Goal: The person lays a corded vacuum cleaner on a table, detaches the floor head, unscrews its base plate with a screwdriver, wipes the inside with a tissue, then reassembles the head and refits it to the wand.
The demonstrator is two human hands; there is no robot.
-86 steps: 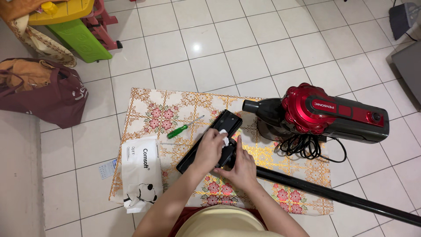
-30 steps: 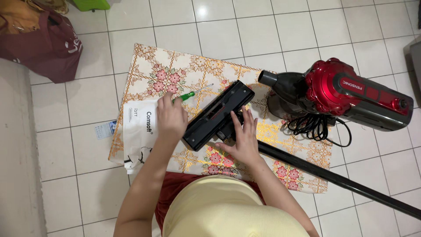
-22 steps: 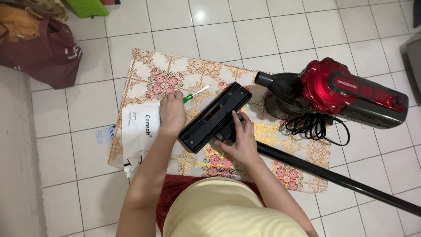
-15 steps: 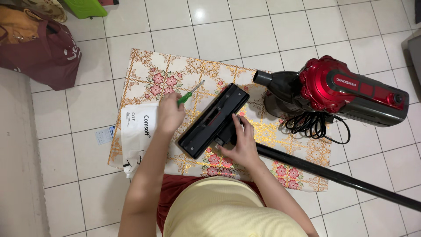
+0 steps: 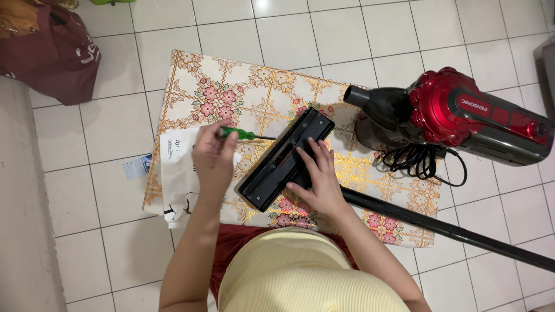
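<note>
While the head camera looks straight down, the left hand (image 5: 213, 157) is closed around the green handle of a screwdriver (image 5: 245, 135), lifted above the cloth with the metal tip pointing right, toward the black vacuum floor head (image 5: 287, 158). The tip stands just short of the head's far left edge and is not yet touching it, as far as this view shows. The right hand (image 5: 317, 178) lies flat and spread on the near right part of the floor head, pressing it down rather than gripping it. The floor head rests diagonally on a floral cloth (image 5: 231, 86) spread over the tiled floor (image 5: 104, 127), its near end pointing left and its far end right. A black wand tube (image 5: 451, 231) runs from under the right hand away to the near right. Further right sits a red canister vacuum (image 5: 462, 115) with a coiled black cord (image 5: 419, 162) beside it. A white plastic bag (image 5: 176, 173) lies under the left hand at the cloth's left edge, and a dark red bag (image 5: 55, 55) sits far left on the tiles.

By my reading, the step in hand is bringing the screwdriver to the floor head while the other hand steadies it. The next move calls for seating the tip squarely in a screw, which I cannot make out from here, and keeping the head from sliding on the cloth.
</note>
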